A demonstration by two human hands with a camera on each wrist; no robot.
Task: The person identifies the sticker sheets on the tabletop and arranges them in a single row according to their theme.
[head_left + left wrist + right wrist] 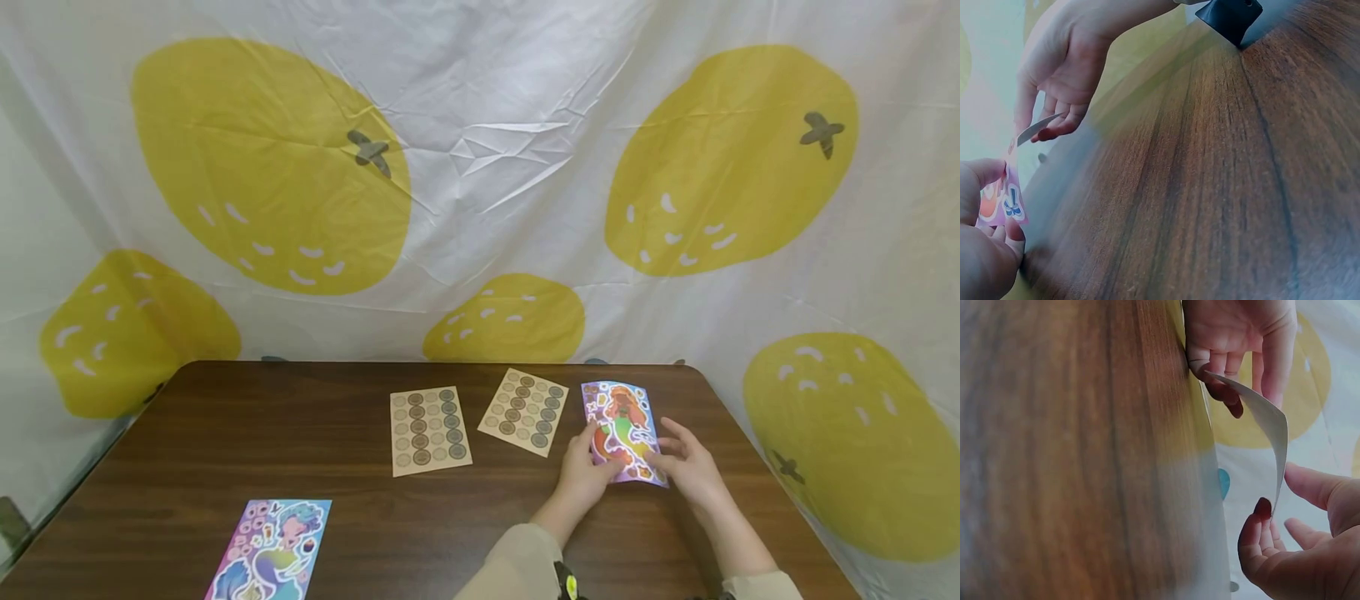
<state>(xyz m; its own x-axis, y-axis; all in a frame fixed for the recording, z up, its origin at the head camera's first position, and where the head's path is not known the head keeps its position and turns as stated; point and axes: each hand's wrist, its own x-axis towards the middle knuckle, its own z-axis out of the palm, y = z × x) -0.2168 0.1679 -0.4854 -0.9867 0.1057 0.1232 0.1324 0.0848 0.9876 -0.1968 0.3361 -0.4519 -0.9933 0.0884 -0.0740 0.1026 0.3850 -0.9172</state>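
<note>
A sticker sheet with an orange-haired mermaid on a pink and purple ground is held at the table's right side. My left hand grips its left edge, thumb over the printed face. At the opposite edge, my right hand pinches the sheet with the thumb in front and fingers behind. The right wrist view shows the sheet's pale back bowed between both hands, raised off the tabletop. In the left wrist view, part of the print shows between the left thumb and fingers.
Two tan sheets of round stickers, one upright and one slanted, lie left of the hands. A blue-haired mermaid sticker sheet lies at the front left of the brown wooden table. Behind hangs a white curtain with yellow fruit prints.
</note>
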